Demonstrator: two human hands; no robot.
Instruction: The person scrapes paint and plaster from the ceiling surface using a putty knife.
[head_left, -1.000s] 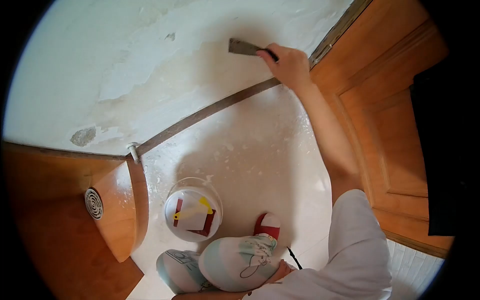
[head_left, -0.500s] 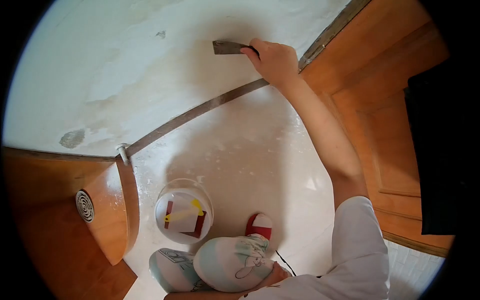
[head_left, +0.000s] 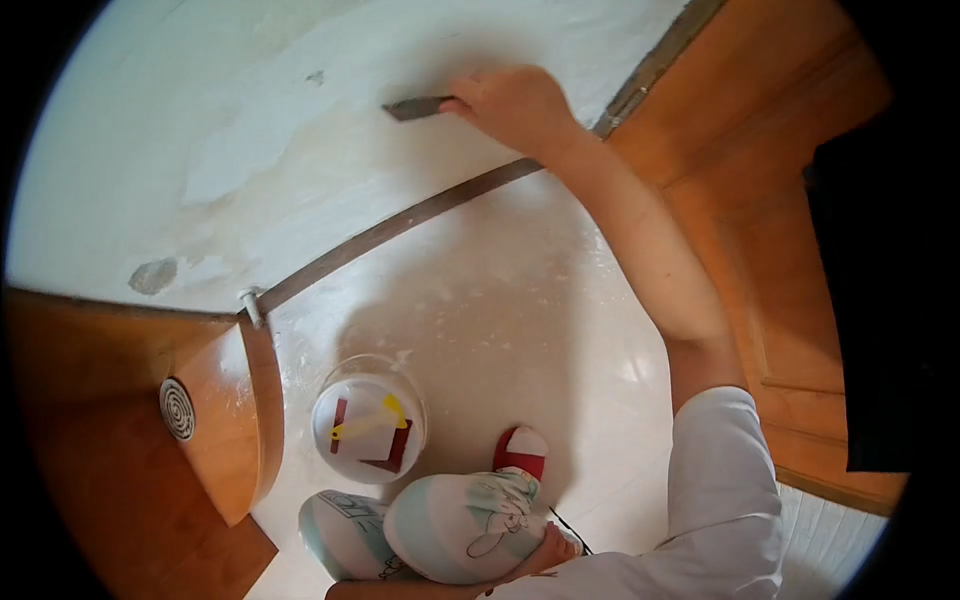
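My right hand [head_left: 515, 105] is closed round the handle of a putty knife [head_left: 418, 108]. Its grey blade points left, at the patchy white wall [head_left: 260, 90]; whether the edge touches the plaster I cannot tell. The fingers hide most of the handle. Low in the view, my left hand [head_left: 557, 548] rests by my bent leg [head_left: 450, 525], its fingers too hidden to read. On the floor left of my legs stands a white bucket [head_left: 368, 430] with a printed label.
A dark baseboard [head_left: 400, 220] runs along the wall's foot. Orange wooden panelling [head_left: 790, 300] stands close on my right. At left is a rounded wooden cabinet [head_left: 225, 430] with a round vent [head_left: 177, 408]. A short white pipe [head_left: 250, 305] sticks out at the corner.
My right hand has moved left along the wall with the putty knife, and its blade has tilted. My left hand and the bucket have stayed in place.
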